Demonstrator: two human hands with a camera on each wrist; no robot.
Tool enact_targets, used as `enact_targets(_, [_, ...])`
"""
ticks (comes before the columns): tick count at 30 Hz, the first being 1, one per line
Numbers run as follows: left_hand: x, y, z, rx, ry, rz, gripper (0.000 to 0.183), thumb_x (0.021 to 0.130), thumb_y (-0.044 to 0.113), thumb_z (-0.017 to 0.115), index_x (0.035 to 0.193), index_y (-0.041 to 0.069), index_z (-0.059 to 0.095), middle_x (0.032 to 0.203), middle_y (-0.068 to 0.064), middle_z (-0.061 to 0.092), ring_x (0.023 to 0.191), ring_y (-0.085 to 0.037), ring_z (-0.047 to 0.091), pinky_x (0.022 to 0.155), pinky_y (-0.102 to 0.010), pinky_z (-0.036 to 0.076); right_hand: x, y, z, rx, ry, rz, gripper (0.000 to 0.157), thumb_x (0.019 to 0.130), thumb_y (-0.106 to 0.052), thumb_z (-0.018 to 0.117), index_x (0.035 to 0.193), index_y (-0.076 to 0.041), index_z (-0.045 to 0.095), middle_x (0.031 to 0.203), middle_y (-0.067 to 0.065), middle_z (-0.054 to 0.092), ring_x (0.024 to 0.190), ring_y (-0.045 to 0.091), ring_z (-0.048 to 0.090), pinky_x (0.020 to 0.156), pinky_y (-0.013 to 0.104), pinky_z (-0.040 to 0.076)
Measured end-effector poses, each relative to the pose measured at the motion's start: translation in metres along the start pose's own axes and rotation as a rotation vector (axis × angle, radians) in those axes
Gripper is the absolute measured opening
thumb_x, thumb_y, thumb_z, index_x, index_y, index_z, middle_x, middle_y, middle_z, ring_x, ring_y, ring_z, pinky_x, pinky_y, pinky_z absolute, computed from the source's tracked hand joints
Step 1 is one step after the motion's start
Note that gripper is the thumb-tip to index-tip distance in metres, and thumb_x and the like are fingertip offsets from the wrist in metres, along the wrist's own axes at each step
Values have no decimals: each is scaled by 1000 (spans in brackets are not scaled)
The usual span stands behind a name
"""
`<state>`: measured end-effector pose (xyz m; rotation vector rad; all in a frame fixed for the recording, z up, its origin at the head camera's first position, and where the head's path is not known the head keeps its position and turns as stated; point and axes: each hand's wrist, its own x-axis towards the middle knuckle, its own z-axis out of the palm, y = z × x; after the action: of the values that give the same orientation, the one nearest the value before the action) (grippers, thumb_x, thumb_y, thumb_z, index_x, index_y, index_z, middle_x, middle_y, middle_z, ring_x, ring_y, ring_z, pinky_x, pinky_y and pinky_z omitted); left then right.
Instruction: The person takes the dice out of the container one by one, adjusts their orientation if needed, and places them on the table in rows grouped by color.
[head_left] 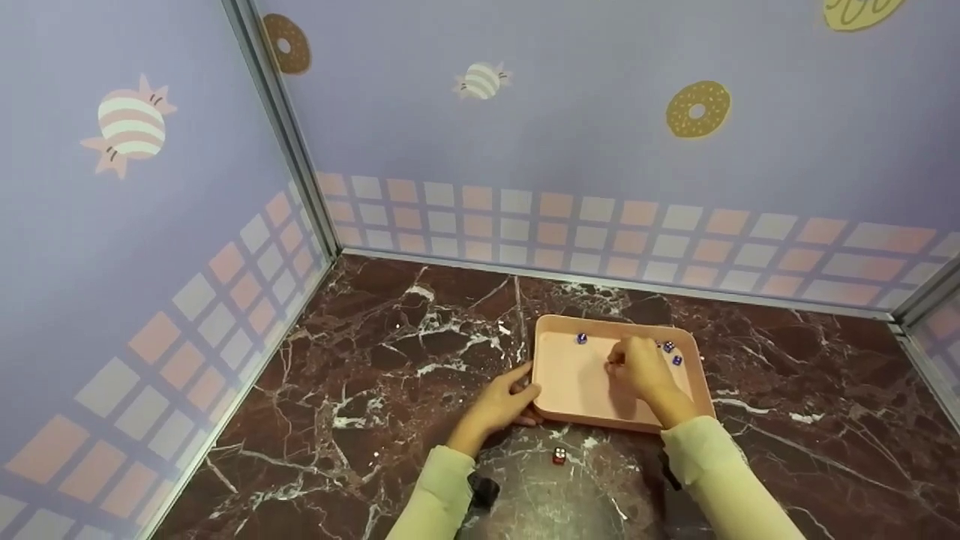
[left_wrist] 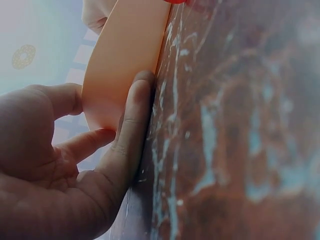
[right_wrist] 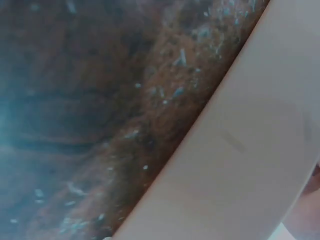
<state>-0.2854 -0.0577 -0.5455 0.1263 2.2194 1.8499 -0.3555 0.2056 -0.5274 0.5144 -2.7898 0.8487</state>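
A shallow peach tray [head_left: 577, 382] lies on the dark marble table. My left hand [head_left: 504, 401] grips its near left corner; in the left wrist view the fingers [left_wrist: 132, 115] and thumb lie against the tray's outer wall. My right hand [head_left: 643, 367] is inside the tray, fingers bent and tips together low over its floor; I cannot tell what is between them. One blue die [head_left: 582, 339] sits near the tray's back left. Several more, such as this blue die [head_left: 677, 360], are at the back right, beyond the right hand.
On the table in front of the tray is a red die [head_left: 559, 455] with white pips. Patterned wall panels [head_left: 480, 150] stand behind the table and on both sides. The tray's pale outer side [right_wrist: 215, 165] fills much of the right wrist view.
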Motion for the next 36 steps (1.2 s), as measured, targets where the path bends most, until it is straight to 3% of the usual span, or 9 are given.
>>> enact_targets(7, [3,0,-3,2,-21,-13,63,106,14,63,162,1,40,88,-15,67,76,-36,79,66,-36,71,-11,0,-3,20,0,-29,7,79,10,77,77,3,78,81,13,72,77,31,69,74,50,64])
enact_targets(13, [4,0,-4,9,-24,-8,63,106,15,63,162,1,40,89,-15,67,75,-33,79,65,-34,71,-20,3,-8,-52,-65,-91,23,72,16,68,70,-3,81,82,11,71,79,34,71,76,54,65])
enact_targets(20, [3,0,-2,-1,-23,-8,63,106,14,63,163,0,39,88,-15,66,73,-32,78,65,-35,71,-28,5,-14,-58,-108,-87,26,73,15,67,69,-5,82,80,8,73,81,35,73,79,53,65])
enact_targets(24, [3,2,-1,6,-21,-7,63,106,14,63,162,0,39,89,-15,66,73,-31,78,66,-35,71,-31,3,-18,-44,-149,-95,25,76,14,69,70,-6,82,77,6,70,76,28,69,74,47,64])
enact_targets(28, [2,4,-3,26,-4,8,62,106,15,63,162,-1,40,89,-15,66,72,-32,78,64,-35,71,-32,-2,-23,-29,-166,-115,21,75,10,77,71,-10,83,74,0,65,70,16,59,64,34,57])
enact_targets(36, [1,0,-3,-24,-31,3,63,105,14,64,162,-1,40,90,-17,67,76,-35,79,66,-37,71,-44,-23,-29,17,-137,-306,22,74,10,76,71,-11,82,73,-4,65,66,18,61,57,26,51])
